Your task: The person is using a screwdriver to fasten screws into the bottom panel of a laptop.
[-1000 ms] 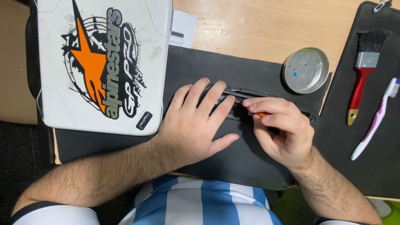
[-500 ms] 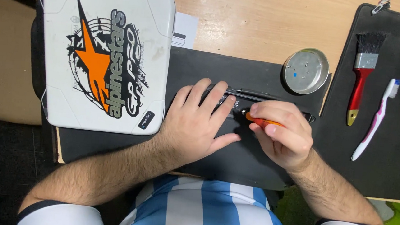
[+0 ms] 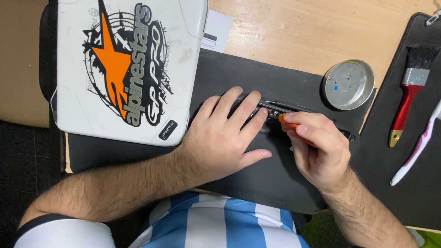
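**Two hands working over a small dark part on the mat**

Two hands are meeting at the middle of the black mat (image 3: 279, 181), and the white laptop case (image 3: 126, 53) with the orange star sticker is lying well out to the left of them. The left hand (image 3: 225, 135) is pressing down flat, fingers spread and nearly straight, pinning a slim dark part (image 3: 290, 107) against the mat; it is closing around nothing, only bearing on it. The part is lying just beyond those fingertips and is running on under the right hand. The right hand (image 3: 318, 147) is curled tight, pinching a thin orange-handled tool (image 3: 286, 121) between thumb and fingers, its tip pointing toward the left fingertips.

Judging by its look, the part is stiff, light and narrow, probably easy to skid on the mat, so holding it flat from above near the working end seems the safest hold; the tool is likely slender enough to slip off.

Beyond the right hand a round metal dish (image 3: 348, 84) is sitting on the mat's far corner, and further right a red-handled brush (image 3: 410, 97) and a pink-and-white toothbrush (image 3: 421, 142) are lying on a second mat (image 3: 435, 198) on the wooden table (image 3: 291, 24).
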